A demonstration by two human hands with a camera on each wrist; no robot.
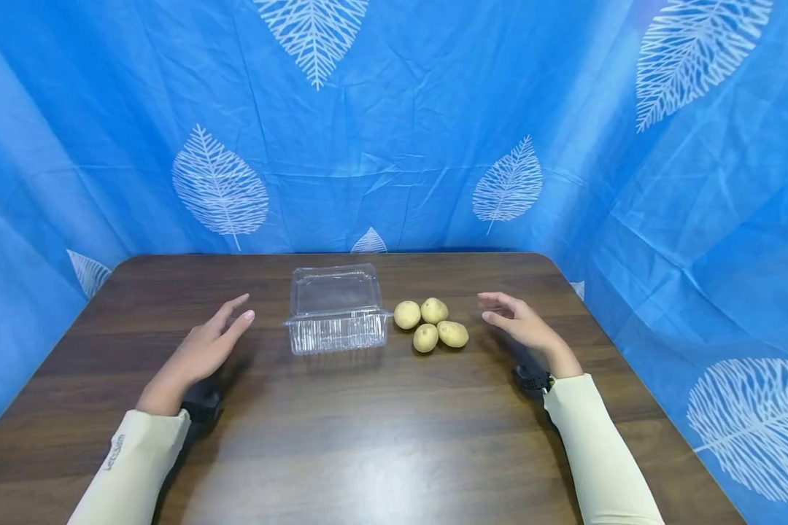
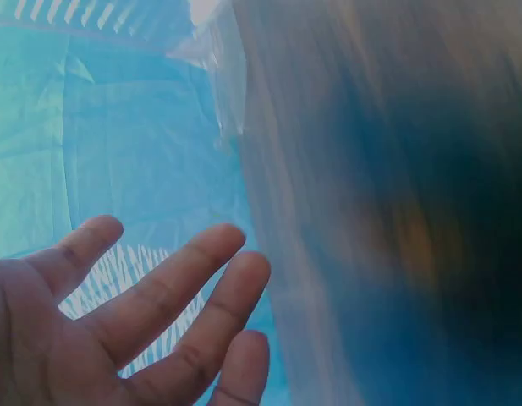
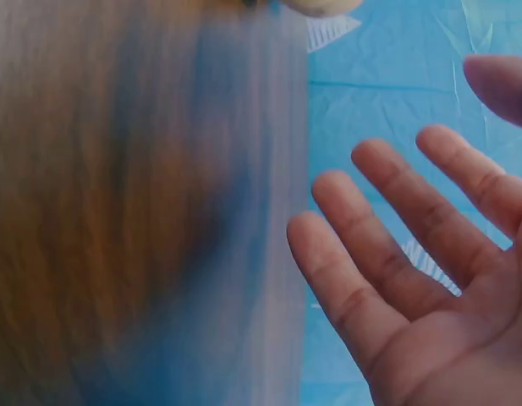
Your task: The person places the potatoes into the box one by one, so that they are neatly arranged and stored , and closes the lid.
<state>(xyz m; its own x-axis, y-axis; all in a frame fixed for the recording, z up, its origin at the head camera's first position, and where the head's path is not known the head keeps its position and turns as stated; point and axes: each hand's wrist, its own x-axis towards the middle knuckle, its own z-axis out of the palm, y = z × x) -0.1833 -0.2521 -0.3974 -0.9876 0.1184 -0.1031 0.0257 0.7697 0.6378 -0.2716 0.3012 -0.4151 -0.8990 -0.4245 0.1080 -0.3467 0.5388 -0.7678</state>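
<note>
In the head view a clear plastic clamshell box [image 1: 338, 332] stands on the table, its lid [image 1: 336, 288] at the back; whether the lid is fastened I cannot tell. Several pale yellow potatoes [image 1: 435, 310] lie grouped just right of the box. My left hand [image 1: 203, 350] hovers left of the box, apart from it, with nothing in it; its fingers [image 2: 172, 296] are spread in the left wrist view. To the right of the potatoes my right hand [image 1: 522, 324] hangs above the table, touching nothing. Its extended fingers [image 3: 387, 220] show in the right wrist view.
The dark wooden table [image 1: 341, 430] has rounded far corners. Behind it and to the right hangs a blue curtain [image 1: 420, 131] with white leaf prints. Each wrist wears a black device, seen at the left wrist [image 1: 201, 408] and at the right wrist [image 1: 533, 379].
</note>
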